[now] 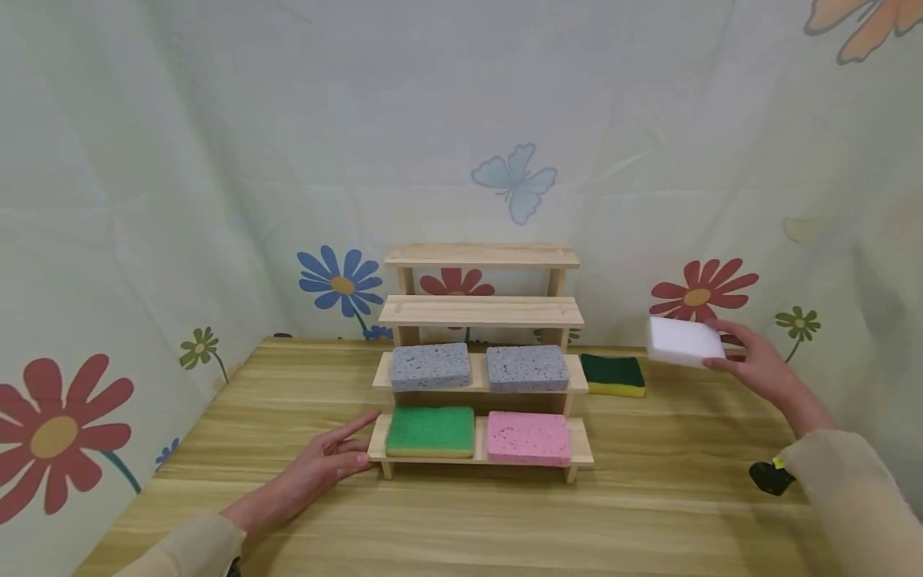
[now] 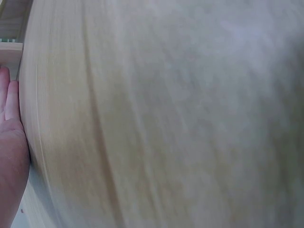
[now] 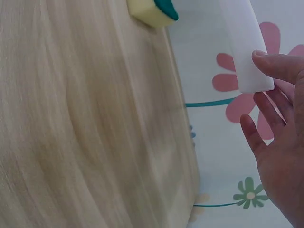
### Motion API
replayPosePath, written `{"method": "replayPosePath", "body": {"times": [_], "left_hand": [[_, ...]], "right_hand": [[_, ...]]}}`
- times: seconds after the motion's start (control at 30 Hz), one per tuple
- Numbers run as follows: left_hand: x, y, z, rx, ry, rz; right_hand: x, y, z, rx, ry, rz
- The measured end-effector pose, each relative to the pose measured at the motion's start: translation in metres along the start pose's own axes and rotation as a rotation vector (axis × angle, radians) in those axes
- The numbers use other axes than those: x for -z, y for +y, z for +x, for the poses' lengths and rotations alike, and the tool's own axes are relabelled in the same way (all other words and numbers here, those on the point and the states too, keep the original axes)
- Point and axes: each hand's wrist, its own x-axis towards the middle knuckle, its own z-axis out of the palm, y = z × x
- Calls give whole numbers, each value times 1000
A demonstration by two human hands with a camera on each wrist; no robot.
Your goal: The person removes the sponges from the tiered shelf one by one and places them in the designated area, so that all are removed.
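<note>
In the head view, my right hand (image 1: pixel 753 365) pinches a white sponge (image 1: pixel 683 340) by its right end, between thumb and fingers. It is held up above the back right of the table, and the right wrist view shows the thumb on one face of the white sponge (image 3: pixel 247 52). My left hand (image 1: pixel 317 473) is at the left end of a stepped wooden rack (image 1: pixel 481 311), its extended fingers and thumb touching the lowest step. On that step lie a green sponge (image 1: pixel 431 431) and a pink sponge (image 1: pixel 529 438). Two speckled grey sponges (image 1: pixel 430 366) occupy the step above.
A dark green and yellow sponge (image 1: pixel 613 375) lies on the wooden table (image 1: pixel 476 521) just right of the rack. Behind, a flower-printed curtain (image 1: pixel 418 120) hangs along the table's back edge and wraps round both sides. The rack's top two steps are bare.
</note>
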Motion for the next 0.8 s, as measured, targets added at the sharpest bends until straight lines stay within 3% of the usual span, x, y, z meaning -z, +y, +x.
{"method": "replayPosePath", "body": {"times": [0.13,0.53,0.8], "left_hand": [[0,1,0,7,4,2],[-1,2,1,9,6,16],[-1,1,0,-3,1,16]], "right_hand": [[-3,8,-1,-40,-29,-26],[-12,29,-3,-36,-56,4],[-18,37,-4,-120,-95,-6]]}}
